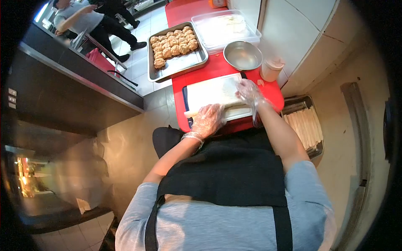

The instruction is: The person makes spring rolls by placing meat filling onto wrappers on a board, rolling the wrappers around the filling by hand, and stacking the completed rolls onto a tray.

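A thin, pale wrapper sheet [213, 92] lies over a white cutting board [238, 113] on the red table. My left hand [208, 119], in a clear plastic glove, is closed over the sheet's near edge, where a narrow fold or roll sticks out to the left. At the right side of the sheet, my gloved right hand [250, 93] has its fingers bent and pressed together on the edge. Whatever lies beneath my fingers is hidden. Beyond the right hand stands a metal bowl [243, 55].
A metal tray [180, 67] of browned balls stands at the far left of the red table [178, 14]. Behind the bowl is a clear plastic container [226, 27]; a white tub [272, 69] stands by the wall. Lower right, another tray holds pale rolls [303, 125]. Other people stand upper left.
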`<state>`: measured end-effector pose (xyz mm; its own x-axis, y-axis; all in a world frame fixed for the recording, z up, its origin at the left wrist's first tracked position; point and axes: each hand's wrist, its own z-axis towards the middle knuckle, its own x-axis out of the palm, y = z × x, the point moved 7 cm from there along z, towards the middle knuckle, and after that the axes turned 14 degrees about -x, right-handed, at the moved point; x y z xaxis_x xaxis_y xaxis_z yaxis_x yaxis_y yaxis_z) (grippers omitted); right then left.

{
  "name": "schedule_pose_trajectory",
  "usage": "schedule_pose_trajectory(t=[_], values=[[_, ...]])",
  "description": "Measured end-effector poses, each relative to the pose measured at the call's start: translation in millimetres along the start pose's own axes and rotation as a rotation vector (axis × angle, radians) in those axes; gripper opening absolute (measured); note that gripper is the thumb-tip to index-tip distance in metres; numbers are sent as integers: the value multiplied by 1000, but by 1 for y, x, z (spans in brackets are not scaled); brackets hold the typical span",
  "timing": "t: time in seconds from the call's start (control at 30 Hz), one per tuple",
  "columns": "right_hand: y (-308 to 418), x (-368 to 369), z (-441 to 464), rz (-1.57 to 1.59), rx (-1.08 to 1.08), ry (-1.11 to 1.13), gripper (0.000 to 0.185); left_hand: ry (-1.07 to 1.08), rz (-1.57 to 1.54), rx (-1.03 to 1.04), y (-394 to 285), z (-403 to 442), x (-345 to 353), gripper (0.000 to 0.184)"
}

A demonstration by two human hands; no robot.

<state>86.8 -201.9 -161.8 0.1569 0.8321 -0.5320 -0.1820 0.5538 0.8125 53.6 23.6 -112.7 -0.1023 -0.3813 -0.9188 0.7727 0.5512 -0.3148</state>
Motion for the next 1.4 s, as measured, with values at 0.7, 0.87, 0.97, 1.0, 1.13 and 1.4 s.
schedule_pose_trajectory(t=[0.7, 0.87, 0.97, 1.0, 1.13, 1.4], values=[[102, 32, -19, -652, -752, -68, 13, -228, 223, -101, 63, 28, -43, 25], [85, 35, 1, -518, -578, 16, 10, -293, 209, -107, 53, 30, -60, 27], [87, 35, 10, -654, -427, 68, 10, -225, 241, -37, 43, 39, -49, 27], [91, 31, 7, -620, -496, -9, 11, -215, 241, -65, 48, 43, -46, 26], [94, 24, -3, -616, -623, -116, 15, -158, 290, -179, 68, 58, -42, 27], [71, 7, 35, -738, -381, -16, 20, -190, 371, -313, 91, 96, -34, 27]])
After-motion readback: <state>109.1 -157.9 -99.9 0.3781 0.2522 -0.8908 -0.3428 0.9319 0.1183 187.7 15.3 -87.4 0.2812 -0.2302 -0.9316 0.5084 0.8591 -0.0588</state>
